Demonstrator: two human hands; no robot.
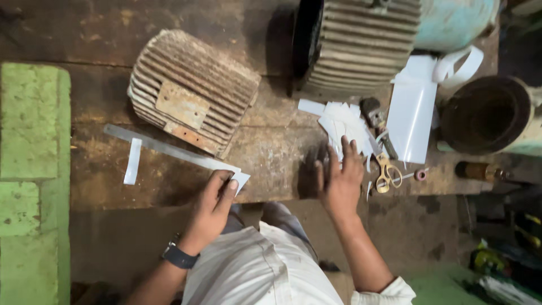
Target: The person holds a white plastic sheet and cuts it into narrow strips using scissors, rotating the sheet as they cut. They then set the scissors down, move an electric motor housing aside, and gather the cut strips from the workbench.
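My left hand point(213, 204) pinches a small white paper piece point(239, 179) at the near end of a long metal ruler point(169, 148) lying on the worn wooden bench point(271, 152). My right hand point(340, 178) rests flat on the bench with fingers spread, its fingertips at a pile of cut white paper strips point(340, 123). It holds nothing. Yellow-handled scissors point(387, 173) lie just right of that hand. A finned, rusty motor housing point(192, 90) sits behind the ruler.
A second finned motor body point(361, 42) stands at the back, with a white sheet point(412, 110) to its right. A dark round can point(485, 116), a small strip point(133, 161) at left and a green surface point(31, 169) border the bench.
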